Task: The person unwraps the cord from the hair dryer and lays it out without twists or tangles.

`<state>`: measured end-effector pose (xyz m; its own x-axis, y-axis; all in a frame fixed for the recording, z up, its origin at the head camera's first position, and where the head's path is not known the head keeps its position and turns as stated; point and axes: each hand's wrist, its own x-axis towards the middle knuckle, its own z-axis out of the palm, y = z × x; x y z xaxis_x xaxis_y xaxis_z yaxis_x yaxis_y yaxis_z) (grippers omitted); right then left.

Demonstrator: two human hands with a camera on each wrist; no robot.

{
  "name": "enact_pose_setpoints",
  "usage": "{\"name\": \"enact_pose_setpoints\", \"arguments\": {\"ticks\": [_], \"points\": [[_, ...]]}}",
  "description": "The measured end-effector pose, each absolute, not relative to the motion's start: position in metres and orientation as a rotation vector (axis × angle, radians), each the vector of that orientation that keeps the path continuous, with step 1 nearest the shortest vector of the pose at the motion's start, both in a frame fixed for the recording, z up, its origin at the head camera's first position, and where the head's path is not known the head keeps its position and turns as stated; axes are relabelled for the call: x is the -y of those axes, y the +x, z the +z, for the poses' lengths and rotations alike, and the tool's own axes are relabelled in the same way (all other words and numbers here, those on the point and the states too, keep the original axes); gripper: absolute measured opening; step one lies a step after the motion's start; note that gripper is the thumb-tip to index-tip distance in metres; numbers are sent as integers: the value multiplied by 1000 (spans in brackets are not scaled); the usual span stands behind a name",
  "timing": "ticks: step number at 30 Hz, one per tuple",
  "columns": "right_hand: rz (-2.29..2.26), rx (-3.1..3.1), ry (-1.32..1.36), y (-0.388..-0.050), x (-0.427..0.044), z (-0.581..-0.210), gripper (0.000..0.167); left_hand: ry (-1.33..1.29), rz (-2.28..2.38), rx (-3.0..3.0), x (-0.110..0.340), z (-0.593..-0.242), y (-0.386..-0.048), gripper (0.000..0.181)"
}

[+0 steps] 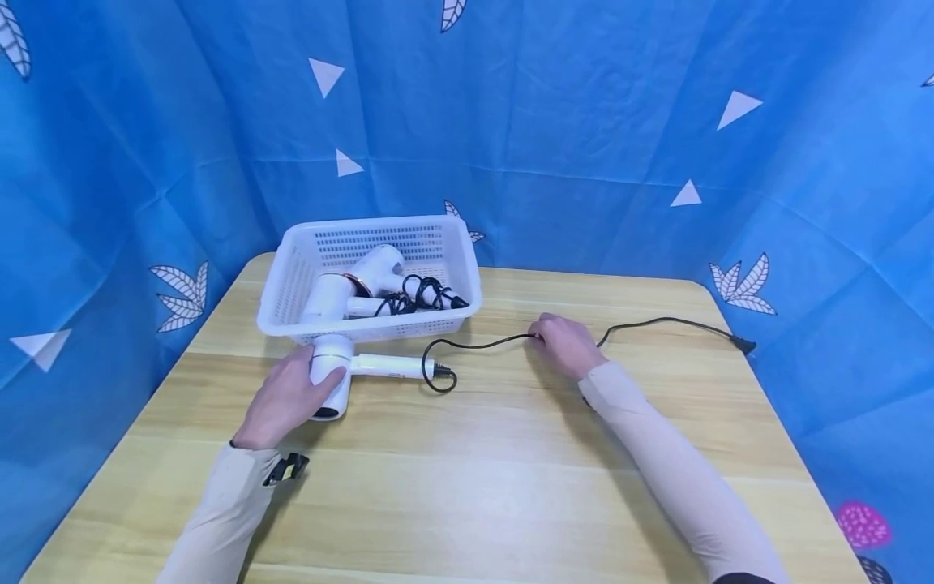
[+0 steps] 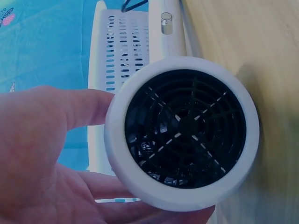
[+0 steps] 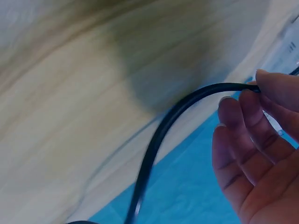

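Your white hair dryer (image 1: 359,364) lies sideways before the basket (image 1: 372,327), handle (image 1: 390,366) pointing right, dark grille (image 2: 187,123) facing you; its black cord (image 1: 476,347) loops by the handle's end, then runs right to the plug (image 1: 743,345).

Blue curtain (image 1: 584,122) with white triangles (image 1: 739,109) and leaves (image 1: 181,297), pink patch (image 1: 864,525) at lower right, wood-grained tabletop (image 1: 467,487).

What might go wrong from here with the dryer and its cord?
1. The cord loops loosely where it leaves the dryer, so a tug from the right grip might kink it there.
2. The plug lies near the right edge of the table and might drag or snag if pulled in.
3. The left grip holds the dryer close to the basket; a shift could knock them together.
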<state>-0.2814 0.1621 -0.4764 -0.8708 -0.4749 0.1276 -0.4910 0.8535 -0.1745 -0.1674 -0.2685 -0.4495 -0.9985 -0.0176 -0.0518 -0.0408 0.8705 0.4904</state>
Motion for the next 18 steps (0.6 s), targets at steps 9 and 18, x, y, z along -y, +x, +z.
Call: {"name": "enact_pose_setpoints", "arguments": {"ticks": [9, 18], "points": [[285, 2973, 805, -293, -142, -473, 11, -17, 845, -2993, 266, -449, -166, 69], [536, 2993, 778, -287, -146, -456, 18, 33, 818, -3050, 267, -423, -158, 62]]}}
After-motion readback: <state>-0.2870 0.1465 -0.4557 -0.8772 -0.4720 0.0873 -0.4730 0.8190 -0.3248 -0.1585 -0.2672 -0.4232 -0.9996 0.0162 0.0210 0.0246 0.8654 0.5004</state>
